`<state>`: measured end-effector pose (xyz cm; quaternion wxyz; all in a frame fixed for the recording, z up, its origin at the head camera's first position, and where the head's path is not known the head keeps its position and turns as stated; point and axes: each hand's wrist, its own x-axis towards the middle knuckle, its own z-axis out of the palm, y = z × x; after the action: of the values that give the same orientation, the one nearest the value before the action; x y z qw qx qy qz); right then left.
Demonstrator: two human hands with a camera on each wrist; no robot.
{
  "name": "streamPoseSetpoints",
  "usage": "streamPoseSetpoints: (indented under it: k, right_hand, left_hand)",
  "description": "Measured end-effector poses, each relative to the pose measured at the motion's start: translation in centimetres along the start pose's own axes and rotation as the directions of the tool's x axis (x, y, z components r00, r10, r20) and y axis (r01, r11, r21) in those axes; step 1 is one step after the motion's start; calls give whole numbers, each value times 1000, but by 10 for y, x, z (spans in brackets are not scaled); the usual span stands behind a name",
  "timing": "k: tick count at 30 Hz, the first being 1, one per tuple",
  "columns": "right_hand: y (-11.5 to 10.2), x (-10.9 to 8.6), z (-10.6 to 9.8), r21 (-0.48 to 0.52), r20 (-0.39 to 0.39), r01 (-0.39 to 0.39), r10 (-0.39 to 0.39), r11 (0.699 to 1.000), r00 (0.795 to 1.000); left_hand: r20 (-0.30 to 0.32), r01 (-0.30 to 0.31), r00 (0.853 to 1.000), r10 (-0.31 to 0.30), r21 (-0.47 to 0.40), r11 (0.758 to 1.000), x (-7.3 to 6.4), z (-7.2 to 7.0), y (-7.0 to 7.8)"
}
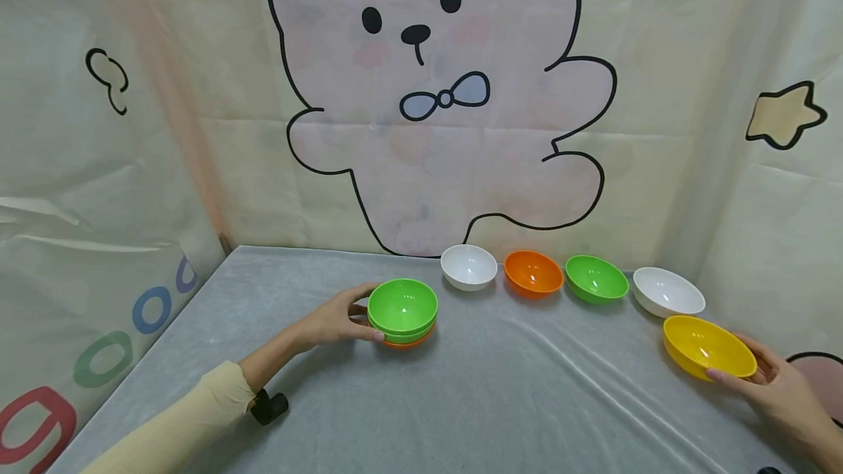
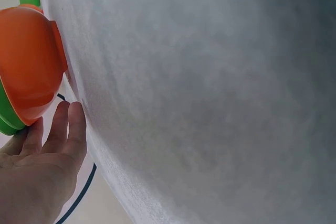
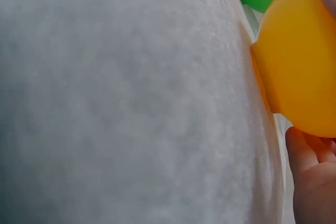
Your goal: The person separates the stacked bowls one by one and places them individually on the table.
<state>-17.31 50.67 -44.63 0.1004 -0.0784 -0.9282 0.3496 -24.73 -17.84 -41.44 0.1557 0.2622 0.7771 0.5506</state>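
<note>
At the table's middle, my left hand [image 1: 339,319] holds the left side of a stack of bowls, thumb in front and fingers behind. Green bowls [image 1: 403,304] sit on top, with an orange bowl [image 2: 32,64] under them. My right hand [image 1: 777,379] grips a yellow bowl [image 1: 707,348] by its right side, the thumb toward the front. The yellow bowl's base [image 3: 266,80] is at the cloth; whether it touches is hard to tell. Just behind it stands a white bowl [image 1: 667,292].
Along the back edge, a white bowl [image 1: 469,269], an orange bowl [image 1: 533,274] and a green bowl [image 1: 596,280] form a row. Grey cloth [image 1: 500,408] with soft wrinkles covers the table. A printed curtain [image 1: 230,93] hangs behind and on both sides.
</note>
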Motion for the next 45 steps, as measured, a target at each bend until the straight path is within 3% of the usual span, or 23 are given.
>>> streamPoseSetpoints:
  k: [10, 15, 18, 22, 27, 35, 40, 45]
  right_hand:
    - [-3, 4, -6, -39, 112, 16, -11, 999, 994]
    - [-1, 4, -10, 27, 129, 78, -81, 997, 988]
    - [-4, 5, -13, 76, 107, 75, -83, 994, 991]
    - [-15, 7, -17, 83, 0, 35, -35, 996, 999]
    - [-32, 5, -20, 126, -125, 35, -19, 991, 992]
    - [-45, 9, -17, 142, -131, 39, -20, 989, 991]
    - [-60, 10, -15, 212, -127, 113, -88, 971, 988]
    - [-73, 14, -11, 298, -132, 255, -225, 920, 965]
  left_hand:
    - [-3, -16, 1000, 16, -3, 1000, -1, -1, -1]
    - [1, -17, 1000, 17, -5, 1000, -1, -1, -1]
    - [-3, -2, 1000, 2, -6, 1000, -1, -1, -1]
    - [-8, 11, 1000, -11, -1, 1000, -1, -1, 0]
    - [-9, 11, 1000, -11, 3, 1000, 0, -1, 1]
    - [-5, 13, 1000, -13, 8, 1000, 1, 0, 1]
    - [-9, 19, 1000, -19, 11, 1000, 0, 0, 2]
    - [-12, 24, 1000, -24, 9, 1000, -1, 0, 1]
